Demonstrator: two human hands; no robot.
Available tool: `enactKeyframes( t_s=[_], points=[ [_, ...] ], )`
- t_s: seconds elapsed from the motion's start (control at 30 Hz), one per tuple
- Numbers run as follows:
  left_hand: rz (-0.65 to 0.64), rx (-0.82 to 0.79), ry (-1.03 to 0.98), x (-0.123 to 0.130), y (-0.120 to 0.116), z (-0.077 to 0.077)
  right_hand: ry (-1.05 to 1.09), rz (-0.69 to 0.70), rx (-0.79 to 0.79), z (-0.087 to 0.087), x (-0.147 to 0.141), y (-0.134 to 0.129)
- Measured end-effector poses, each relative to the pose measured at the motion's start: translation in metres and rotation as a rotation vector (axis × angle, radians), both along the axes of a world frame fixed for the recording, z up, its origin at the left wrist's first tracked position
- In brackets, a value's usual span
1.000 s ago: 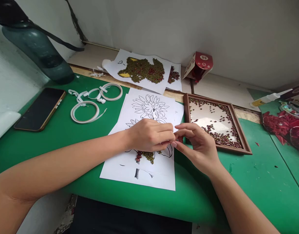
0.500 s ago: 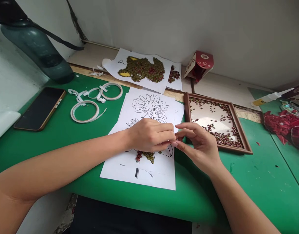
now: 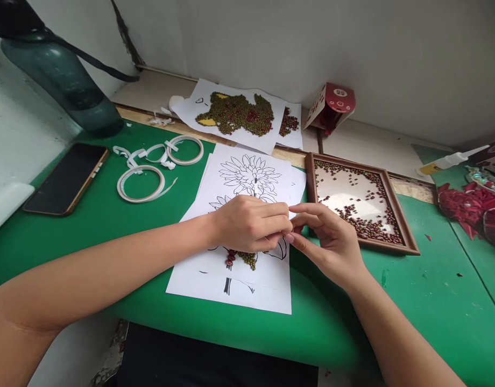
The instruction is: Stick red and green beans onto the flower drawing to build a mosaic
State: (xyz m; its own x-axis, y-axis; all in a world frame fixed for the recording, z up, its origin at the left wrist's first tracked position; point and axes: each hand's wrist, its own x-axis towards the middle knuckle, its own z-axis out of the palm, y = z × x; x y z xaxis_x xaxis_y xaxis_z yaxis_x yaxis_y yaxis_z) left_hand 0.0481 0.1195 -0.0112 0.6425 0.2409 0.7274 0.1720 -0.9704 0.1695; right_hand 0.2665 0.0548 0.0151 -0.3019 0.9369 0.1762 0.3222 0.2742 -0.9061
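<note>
meeting at the flower drawing's (image 3: 250, 174) right edge, the curled left hand (image 3: 251, 223) and bent-fingered right hand (image 3: 334, 244) hide whether they pinch anything, the bean-strewn frame (image 3: 407, 236) beside them probably for easy reach.

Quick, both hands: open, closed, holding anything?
Left hand: curled above the flower drawing; whether it holds anything cannot be told.
Right hand: partly curled, right beside the left; any grip is hidden, cannot tell.
</note>
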Motion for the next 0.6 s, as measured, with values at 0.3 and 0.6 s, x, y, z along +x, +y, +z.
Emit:
enactKeyframes(
  t_s=[0.3,0.6],
  points=[
    [0.028,-0.005,-0.013,-0.0003,0.0001,0.0035,0.021,-0.025,0.018,0.0005,-0.0003,0.0001],
    [0.007,-0.021,-0.009,-0.0008,0.0006,0.0017,0.039,-0.013,0.027,0.0,-0.0001,-0.0001]
  ],
)
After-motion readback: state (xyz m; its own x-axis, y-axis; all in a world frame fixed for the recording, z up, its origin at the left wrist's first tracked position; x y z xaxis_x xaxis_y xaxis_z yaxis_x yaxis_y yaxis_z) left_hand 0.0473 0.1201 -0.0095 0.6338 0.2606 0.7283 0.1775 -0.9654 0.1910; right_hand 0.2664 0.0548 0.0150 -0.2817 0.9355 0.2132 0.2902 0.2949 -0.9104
